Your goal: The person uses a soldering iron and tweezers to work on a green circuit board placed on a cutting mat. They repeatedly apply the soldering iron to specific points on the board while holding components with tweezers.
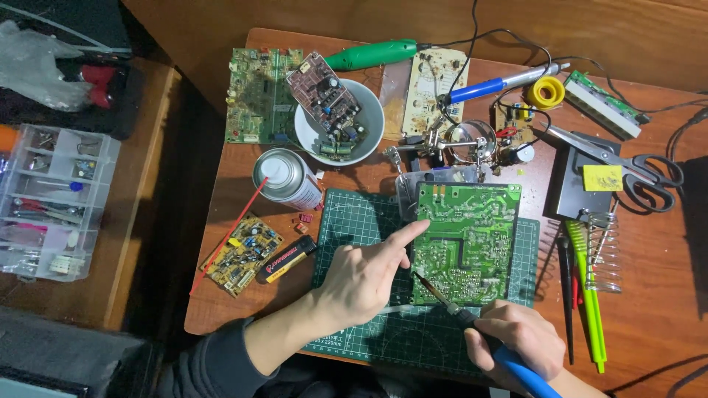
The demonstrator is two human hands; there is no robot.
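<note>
Currently steadying green circuit board [464,243] with left hand [365,276]: index finger stretched out, tip touching board's left edge, other fingers curled together, clamped on nothing. Gripping blue-handled soldering iron [472,324] in right hand [512,340], fingers closed around handle just below board's bottom edge, iron tip lying over board's lower left part. Board lying solder side up on green cutting mat [346,221], toward mat's right side, upper edge overlapping base of helping-hands clamp stand [442,144]. Well left of board: spray can [286,178] with red straw, small yellow circuit board [242,254], yellow-and-black lighter [286,259]. Above and left of board: white bowl [339,121] holding brown board plus loose parts, another green board [258,92] beside it. Right of board: scissors [627,166], iron stand with coil spring [601,247], green tool [590,295]. Above board: roll of yellow solder wire [546,92], green rotary tool [372,54].
</note>
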